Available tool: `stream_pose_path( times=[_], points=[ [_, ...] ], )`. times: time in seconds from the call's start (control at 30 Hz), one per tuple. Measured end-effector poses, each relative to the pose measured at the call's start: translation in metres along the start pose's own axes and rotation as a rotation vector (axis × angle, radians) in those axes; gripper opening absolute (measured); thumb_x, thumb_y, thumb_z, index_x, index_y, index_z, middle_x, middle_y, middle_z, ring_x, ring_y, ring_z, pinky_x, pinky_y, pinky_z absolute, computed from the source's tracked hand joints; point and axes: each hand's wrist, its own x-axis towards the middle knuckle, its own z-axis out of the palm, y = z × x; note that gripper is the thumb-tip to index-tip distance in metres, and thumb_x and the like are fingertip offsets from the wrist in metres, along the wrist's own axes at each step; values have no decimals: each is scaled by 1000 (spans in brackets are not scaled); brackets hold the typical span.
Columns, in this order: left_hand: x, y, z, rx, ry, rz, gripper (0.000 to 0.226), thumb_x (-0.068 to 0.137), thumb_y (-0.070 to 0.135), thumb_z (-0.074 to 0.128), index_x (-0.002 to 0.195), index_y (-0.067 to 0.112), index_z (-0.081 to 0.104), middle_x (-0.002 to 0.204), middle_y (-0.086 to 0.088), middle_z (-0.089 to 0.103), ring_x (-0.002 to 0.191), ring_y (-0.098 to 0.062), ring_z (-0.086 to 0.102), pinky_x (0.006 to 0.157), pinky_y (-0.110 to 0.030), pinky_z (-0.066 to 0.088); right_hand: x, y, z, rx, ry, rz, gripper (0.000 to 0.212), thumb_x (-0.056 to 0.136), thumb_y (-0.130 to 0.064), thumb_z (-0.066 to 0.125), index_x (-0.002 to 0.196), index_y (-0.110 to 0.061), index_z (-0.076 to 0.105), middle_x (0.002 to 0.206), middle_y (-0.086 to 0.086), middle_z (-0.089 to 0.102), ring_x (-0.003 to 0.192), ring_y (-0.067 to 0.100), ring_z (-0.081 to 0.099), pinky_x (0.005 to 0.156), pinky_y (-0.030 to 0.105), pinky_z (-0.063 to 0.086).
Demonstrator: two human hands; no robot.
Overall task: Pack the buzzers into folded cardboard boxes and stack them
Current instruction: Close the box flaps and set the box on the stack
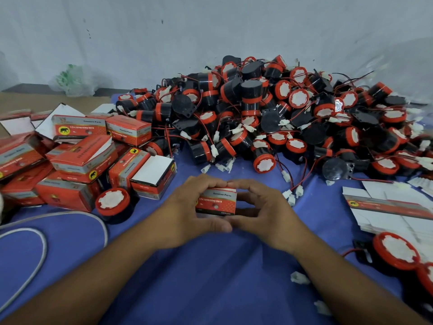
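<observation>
A small red and grey cardboard box (216, 201) stands on the blue cloth (210, 277) at the centre. My left hand (187, 214) grips its left side, fingers over the top and thumb below. My right hand (264, 212) closes around its right end, fingertips meeting the left hand's on the top edge. Behind them lies a big heap of black and red buzzers (269, 113) with red wires and white plugs. Several red boxes (82, 158) are piled at the left, some with open flaps. One loose buzzer (113, 204) stands just left of my left hand.
Flat unfolded box blanks (389, 207) lie at the right, with two buzzers (396, 250) in front of them. A grey cable (39, 249) loops across the cloth at the left. A plastic bag (72, 80) sits against the white wall. Loose white plugs (300, 276) dot the cloth.
</observation>
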Motion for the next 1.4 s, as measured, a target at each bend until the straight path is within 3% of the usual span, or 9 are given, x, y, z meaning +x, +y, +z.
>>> stream_pose_path(
  times=[0.07,0.27,0.43,0.57,0.67,0.8,0.97,1.17,1.4],
  points=[
    [1,-1,-2,23,-30,3,73,64,62,82,127,52,46,120,24,48,113,2,53,90,-13,49,1,-1,-1,5,0,4,54,78,-15,82,127,-19,61,123,-4,68,117,16,65,88,31,58],
    [4,-1,7,164,61,64,52,75,60,68,120,49,46,115,30,48,109,-2,51,88,-14,45,4,-3,1,54,36,37,43,80,3,78,120,-7,65,122,7,65,113,19,67,90,31,56],
    [5,-3,4,19,131,-37,43,85,40,73,123,35,54,113,19,59,105,-4,59,87,-22,52,4,-2,3,71,-42,49,61,86,-2,74,140,-14,49,138,2,57,127,12,57,96,32,54],
    [4,0,4,-55,117,-34,49,86,45,62,132,30,52,119,19,57,110,-1,57,87,-14,48,4,0,11,18,120,-52,26,86,-15,74,108,-16,59,129,-12,60,121,11,61,88,27,57],
    [3,3,9,-83,160,-26,52,91,40,56,140,26,47,127,10,54,115,-1,54,89,-13,45,6,2,12,-120,228,-88,19,87,-30,70,94,-16,60,136,-11,56,126,9,57,92,24,54],
    [3,6,16,-42,255,-63,61,89,48,50,145,24,43,130,12,52,121,-5,51,99,-23,44,8,2,13,-103,293,-85,14,87,-29,73,92,-19,64,138,-10,56,125,5,57,89,18,54],
    [4,11,24,-64,353,-115,65,88,52,45,148,30,36,128,23,47,128,1,43,105,-19,34,9,1,20,-193,362,-115,11,88,-22,76,89,-18,66,135,-12,56,120,7,61,81,24,59],
    [5,17,28,-35,382,-107,59,91,44,47,146,25,43,125,15,52,120,5,47,98,-6,34,9,-2,20,-169,377,-63,15,92,-19,71,79,-23,63,126,-17,59,114,-1,62,89,29,56],
    [6,17,29,-17,379,-77,47,99,22,54,145,19,47,124,7,54,122,-6,50,100,-12,37,10,-1,24,-165,431,-73,17,93,-16,67,79,-20,60,114,-18,62,110,6,64,81,20,53]
  ],
)
